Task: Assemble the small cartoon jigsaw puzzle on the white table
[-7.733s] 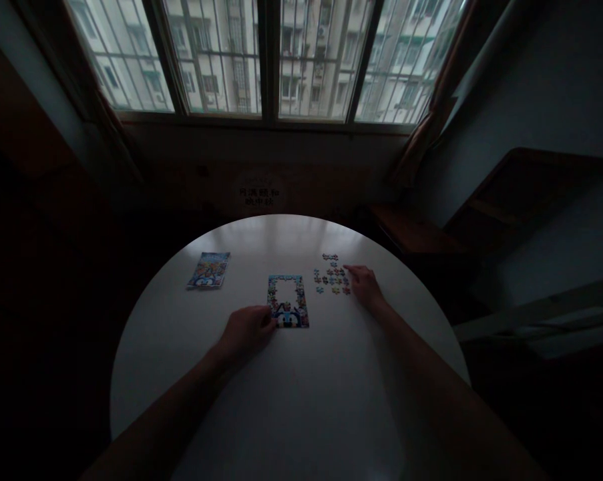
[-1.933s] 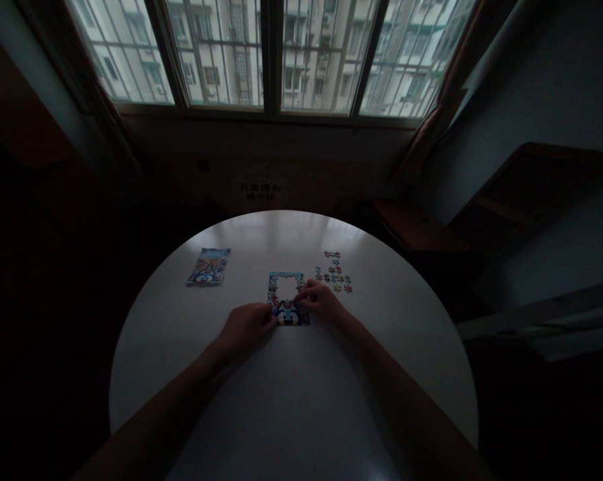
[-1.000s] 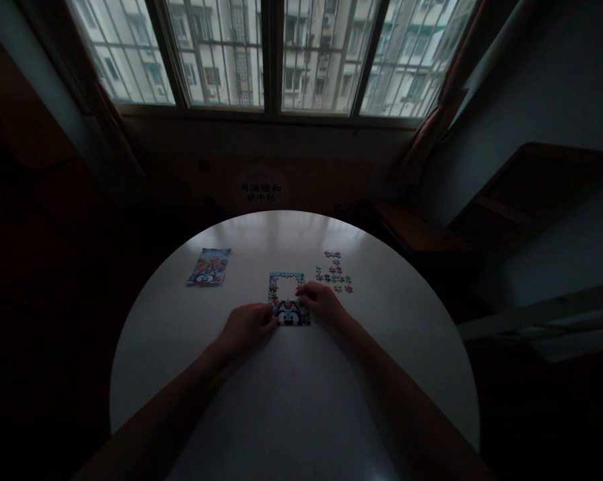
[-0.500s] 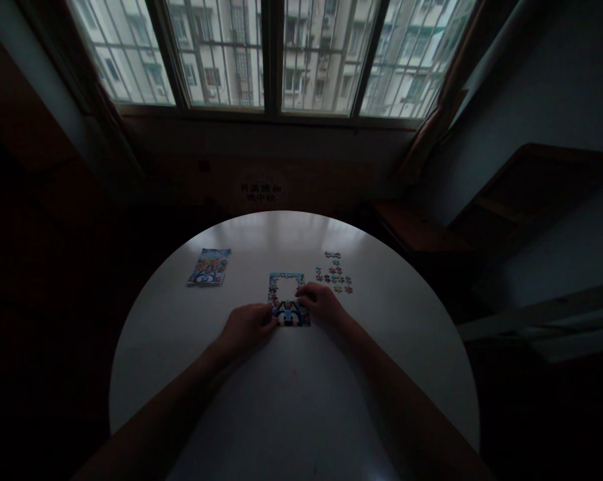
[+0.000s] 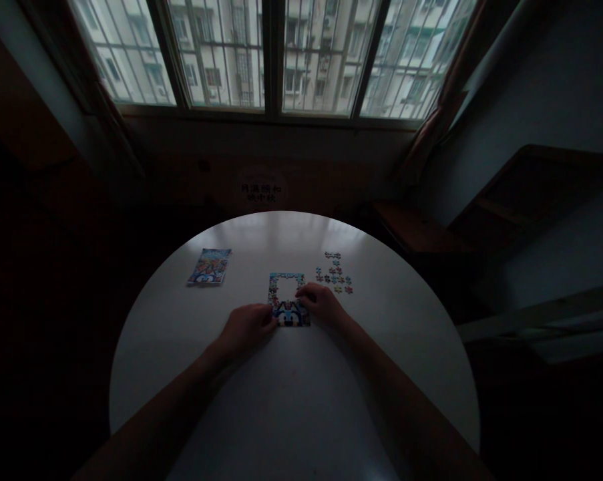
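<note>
On the white table (image 5: 291,394), a printed packet (image 5: 210,267) lies at left. The left hand (image 5: 248,324) touches the central puzzle (image 5: 288,316); the right hand (image 5: 320,300) is bent over its right side; I cannot tell if they grasp. Loose pieces (image 5: 336,270) lie beyond, rightward.

Head view: from above round table (image 5: 291,394), facing forward and down, window (image 5: 274,67) beyond.

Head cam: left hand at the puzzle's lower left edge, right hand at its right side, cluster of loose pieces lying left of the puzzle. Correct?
Not quite: the loose pieces lie to the right of the puzzle, as the head view shows. The left hand is at its lower left edge and the right hand at its right side, as you said.
</note>
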`<state>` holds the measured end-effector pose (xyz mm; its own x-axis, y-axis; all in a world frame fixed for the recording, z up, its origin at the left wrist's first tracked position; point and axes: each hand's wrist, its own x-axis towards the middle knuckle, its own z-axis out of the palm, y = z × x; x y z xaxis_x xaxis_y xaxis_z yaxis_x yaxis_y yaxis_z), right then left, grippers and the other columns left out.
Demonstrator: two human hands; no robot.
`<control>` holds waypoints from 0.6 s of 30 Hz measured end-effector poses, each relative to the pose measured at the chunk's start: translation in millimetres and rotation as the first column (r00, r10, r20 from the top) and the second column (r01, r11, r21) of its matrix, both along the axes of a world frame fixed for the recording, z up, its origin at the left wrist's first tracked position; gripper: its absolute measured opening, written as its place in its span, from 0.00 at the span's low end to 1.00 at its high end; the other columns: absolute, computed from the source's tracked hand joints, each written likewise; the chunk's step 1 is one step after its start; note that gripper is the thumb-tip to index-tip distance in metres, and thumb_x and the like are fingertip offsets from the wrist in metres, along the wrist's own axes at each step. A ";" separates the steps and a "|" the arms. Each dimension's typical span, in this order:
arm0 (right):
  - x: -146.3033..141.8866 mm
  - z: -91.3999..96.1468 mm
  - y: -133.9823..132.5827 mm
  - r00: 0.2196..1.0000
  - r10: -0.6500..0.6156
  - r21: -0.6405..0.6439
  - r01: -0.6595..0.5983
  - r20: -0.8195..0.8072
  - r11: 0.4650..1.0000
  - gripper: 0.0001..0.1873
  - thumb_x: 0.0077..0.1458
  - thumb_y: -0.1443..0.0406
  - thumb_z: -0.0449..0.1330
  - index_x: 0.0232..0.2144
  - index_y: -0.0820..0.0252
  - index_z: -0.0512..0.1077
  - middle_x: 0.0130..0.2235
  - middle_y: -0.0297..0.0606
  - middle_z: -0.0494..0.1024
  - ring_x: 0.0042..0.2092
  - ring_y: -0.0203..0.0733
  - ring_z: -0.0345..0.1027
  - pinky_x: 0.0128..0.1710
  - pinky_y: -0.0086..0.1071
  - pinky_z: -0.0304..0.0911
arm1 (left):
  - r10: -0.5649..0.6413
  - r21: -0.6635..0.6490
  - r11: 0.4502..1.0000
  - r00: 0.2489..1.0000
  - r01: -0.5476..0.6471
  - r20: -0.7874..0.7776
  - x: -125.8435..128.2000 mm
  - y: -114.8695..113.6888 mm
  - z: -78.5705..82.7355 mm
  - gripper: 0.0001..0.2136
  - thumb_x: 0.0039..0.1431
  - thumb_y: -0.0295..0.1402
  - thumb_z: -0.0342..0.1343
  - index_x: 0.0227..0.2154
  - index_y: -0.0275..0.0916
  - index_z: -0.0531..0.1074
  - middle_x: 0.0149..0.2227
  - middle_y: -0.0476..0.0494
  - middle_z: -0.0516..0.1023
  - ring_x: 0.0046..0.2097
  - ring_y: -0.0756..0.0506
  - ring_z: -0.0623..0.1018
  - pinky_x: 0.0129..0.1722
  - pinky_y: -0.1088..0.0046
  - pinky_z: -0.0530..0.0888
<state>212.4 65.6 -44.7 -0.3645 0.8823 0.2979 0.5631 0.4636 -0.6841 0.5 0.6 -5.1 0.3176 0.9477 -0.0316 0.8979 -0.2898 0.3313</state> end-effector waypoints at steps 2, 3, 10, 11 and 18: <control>0.0 -0.5 0.6 1.000 0.000 0.013 0.000 0.008 1.000 0.09 0.49 0.73 0.57 0.30 0.60 0.76 0.33 0.37 0.77 0.34 0.37 0.69 0.38 0.30 0.62 | -0.003 0.000 1.000 1.000 0.003 -0.002 0.3 0.1 0.5 0.11 0.58 0.39 0.48 0.26 0.39 0.69 0.28 0.48 0.74 0.28 0.50 0.69 0.26 0.76 0.55; 0.1 -1.0 1.0 1.000 0.001 0.017 -0.001 0.014 1.000 0.09 0.48 0.73 0.57 0.30 0.60 0.76 0.32 0.37 0.77 0.34 0.36 0.68 0.37 0.30 0.61 | -0.001 0.001 1.000 1.000 0.001 -0.003 0.4 0.1 0.8 0.11 0.58 0.39 0.48 0.26 0.39 0.69 0.28 0.48 0.74 0.28 0.50 0.69 0.26 0.76 0.55; 1.0 -5.7 2.5 1.000 -0.004 0.031 0.003 0.012 1.000 0.09 0.49 0.73 0.57 0.30 0.61 0.76 0.31 0.37 0.77 0.32 0.36 0.68 0.35 0.29 0.61 | 0.013 -0.002 1.000 1.000 -0.013 0.018 0.6 -1.2 1.7 0.10 0.57 0.38 0.49 0.25 0.39 0.68 0.27 0.49 0.73 0.28 0.50 0.69 0.26 0.76 0.54; 1.1 -5.7 2.2 1.000 -0.002 0.031 0.002 0.007 1.000 0.09 0.49 0.72 0.57 0.30 0.60 0.76 0.32 0.37 0.77 0.32 0.36 0.68 0.36 0.29 0.61 | 0.013 -0.005 1.000 1.000 -0.013 0.018 0.5 -1.2 1.4 0.11 0.57 0.38 0.49 0.25 0.39 0.68 0.27 0.49 0.73 0.28 0.50 0.69 0.26 0.76 0.54; 0.4 -1.5 0.2 1.000 0.001 0.018 -0.001 0.003 1.000 0.09 0.49 0.72 0.56 0.30 0.61 0.76 0.32 0.37 0.77 0.34 0.37 0.69 0.37 0.30 0.61 | 0.010 0.007 1.000 1.000 -0.010 0.006 -0.8 1.0 -3.5 0.11 0.57 0.39 0.49 0.25 0.39 0.68 0.27 0.48 0.74 0.28 0.50 0.69 0.26 0.75 0.54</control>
